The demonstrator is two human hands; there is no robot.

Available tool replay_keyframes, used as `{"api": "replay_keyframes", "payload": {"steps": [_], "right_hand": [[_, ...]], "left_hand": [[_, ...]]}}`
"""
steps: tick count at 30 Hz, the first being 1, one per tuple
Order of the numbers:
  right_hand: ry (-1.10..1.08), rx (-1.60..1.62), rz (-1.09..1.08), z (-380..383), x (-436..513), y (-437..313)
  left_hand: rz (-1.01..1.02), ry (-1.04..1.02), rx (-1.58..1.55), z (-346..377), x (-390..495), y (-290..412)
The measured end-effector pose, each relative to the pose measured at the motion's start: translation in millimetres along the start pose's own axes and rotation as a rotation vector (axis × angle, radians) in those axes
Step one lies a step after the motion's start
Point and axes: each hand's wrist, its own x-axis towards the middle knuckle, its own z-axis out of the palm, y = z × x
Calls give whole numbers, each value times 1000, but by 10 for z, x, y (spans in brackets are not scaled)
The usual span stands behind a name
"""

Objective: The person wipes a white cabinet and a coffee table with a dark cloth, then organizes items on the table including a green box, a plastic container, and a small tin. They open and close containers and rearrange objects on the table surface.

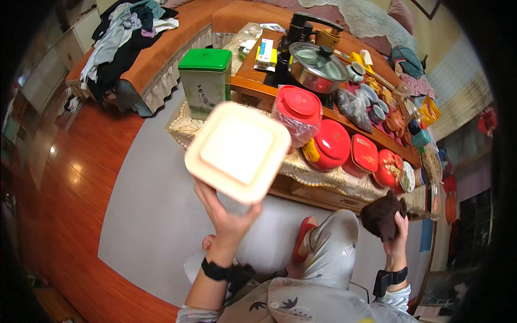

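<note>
A square container with a pale cream lid is held up by my left hand, its fingers and thumb around the sides below the lid. The lid looks overexposed, and it hides most of the container's body. Over to the right, my right hand grips a bunched dark brown cloth near the table's front edge. Just beyond the held container stand a tall tin with a green lid and a clear plastic jar with a red lid.
Red lidded containers, one a round box, line the lace-covered lower shelf. Behind them, a wooden tea table carries a glass-lidded steel pot, an electric kettle and small cups. Clothes lie heaped on the orange sofa.
</note>
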Motion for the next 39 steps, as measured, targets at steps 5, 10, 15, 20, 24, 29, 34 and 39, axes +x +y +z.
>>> {"api": "replay_keyframes", "payload": {"steps": [5,10,15,20,24,29,34,39], "right_hand": [[-296,-147,147,458,405,-123],[-249,-351,219,613,478,-786],[-150,-501,-163,299,403,-1769],[-135,-40,-332,436,202,-1223],[-290,-242,-661,1193,-78,-323],[-862,-729,-1136,1944,-394,-251],[-933,-700,-913,1946,-340,-460],[-559,-505,-786,1669,-364,-74]], "left_hand": [[-204,-230,-190,7,-315,-236],[-108,-366,-281,96,-153,-317],[-112,-397,-219,108,-120,-137],[-16,-366,-221,11,-358,71],[42,-306,-209,-54,-471,219],[153,-227,-189,-264,-582,395],[198,-295,-204,-304,-767,602],[163,-302,-197,-199,-807,671]]}}
